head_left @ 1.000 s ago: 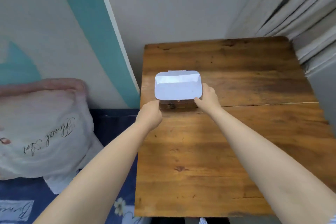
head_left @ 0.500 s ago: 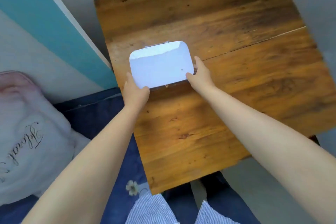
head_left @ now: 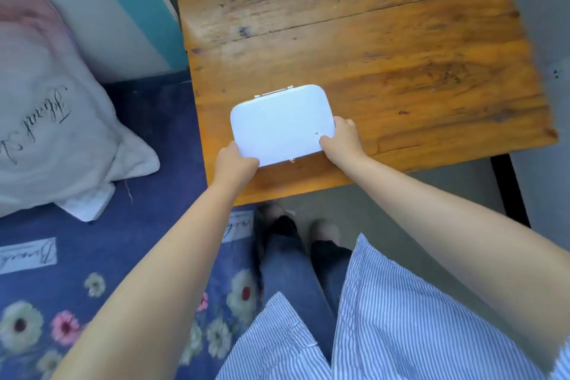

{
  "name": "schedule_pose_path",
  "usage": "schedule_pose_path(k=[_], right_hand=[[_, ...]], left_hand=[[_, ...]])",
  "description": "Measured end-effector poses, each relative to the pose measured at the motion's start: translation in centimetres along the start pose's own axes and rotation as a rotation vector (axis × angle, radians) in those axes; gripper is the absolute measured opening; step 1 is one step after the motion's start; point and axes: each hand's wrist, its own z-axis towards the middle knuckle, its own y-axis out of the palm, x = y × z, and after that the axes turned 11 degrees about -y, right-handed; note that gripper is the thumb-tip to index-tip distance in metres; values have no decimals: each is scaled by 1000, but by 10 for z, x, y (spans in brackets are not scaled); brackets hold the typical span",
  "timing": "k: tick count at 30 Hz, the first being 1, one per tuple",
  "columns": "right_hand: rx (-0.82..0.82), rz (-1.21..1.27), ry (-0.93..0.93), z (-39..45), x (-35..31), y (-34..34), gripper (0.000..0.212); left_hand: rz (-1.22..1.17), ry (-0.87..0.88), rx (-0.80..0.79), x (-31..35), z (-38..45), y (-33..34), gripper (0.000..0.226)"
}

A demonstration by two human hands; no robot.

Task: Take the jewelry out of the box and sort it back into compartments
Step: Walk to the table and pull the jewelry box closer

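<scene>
Head view, left to right: left hand clamped on near-left corner of white box; lid shut, box flat on wooden table near front edge; right hand gripping near-right corner, thumb on lid.

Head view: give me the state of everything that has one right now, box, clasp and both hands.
Box: lid shut, flat on the table near its front edge.
Clasp: on the front side; too small to tell if latched.
Left hand: gripping the box's front left corner.
Right hand: gripping the box's front right corner.
Jewelry: none in view.
</scene>
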Motion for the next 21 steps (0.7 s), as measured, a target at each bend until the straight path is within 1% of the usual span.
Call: schedule_pose_path(k=[5,8,11,13,14,16,17,18,19,21], right_hand=[[-24,-8,10,-30,11,-1,33],[21,20,18,-36,7,-2,26],[74,93,43,-37,-3,-6,26],[116,163,59,-34,-10,-13,28],[141,192,51,-33,-14,-18,27],[218,306,-4,-29,-22,-30,19],[268,377,-36,-27,-28,-36,17],[309,424,-68,-23,-34,-40,18],[327,429,-105,-17,-39,-41,21],[312,322,-176,-1,-48,-38,28]], left_hand=[[-80,-70,45,-14,-25,17,15],[-160,-121,54,-12,-31,19,7],[-199,-111,119,-7,-36,17,18],[-224,-74,202,-2,-41,14,17],[-262,-37,241,1,-41,13,20],[-372,81,307,7,-44,9,30],[-431,125,333,11,-42,7,27],[-469,155,352,16,-40,5,28],[-476,179,364,21,-35,2,37],[-398,240,395,30,-22,-3,41]])
